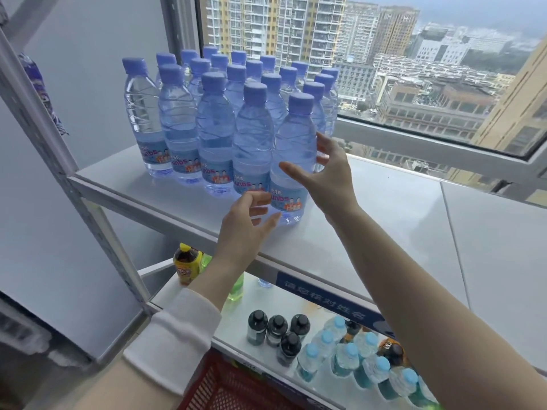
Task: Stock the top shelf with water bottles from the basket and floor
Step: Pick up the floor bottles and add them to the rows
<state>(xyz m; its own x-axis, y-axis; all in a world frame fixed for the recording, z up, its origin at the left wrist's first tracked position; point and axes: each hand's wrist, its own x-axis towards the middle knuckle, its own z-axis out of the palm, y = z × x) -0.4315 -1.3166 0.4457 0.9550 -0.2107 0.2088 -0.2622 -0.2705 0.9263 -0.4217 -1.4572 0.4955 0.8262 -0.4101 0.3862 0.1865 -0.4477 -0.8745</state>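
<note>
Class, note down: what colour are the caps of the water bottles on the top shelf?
The caps are periwinkle blue, shown clearest in the head view.

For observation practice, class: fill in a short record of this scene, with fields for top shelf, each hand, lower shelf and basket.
top shelf: upright water bottles in rows, left part
left hand: open, at base of front bottle
right hand: open, at front bottle, fingers spread
lower shelf: dark-capped bottles, blue-capped bottles
basket: red, bottom edge

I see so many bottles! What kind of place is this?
Likely a high-floor stockroom or shop corner: a top shelf of water bottles, other drinks below, tower blocks outside the window.
</note>
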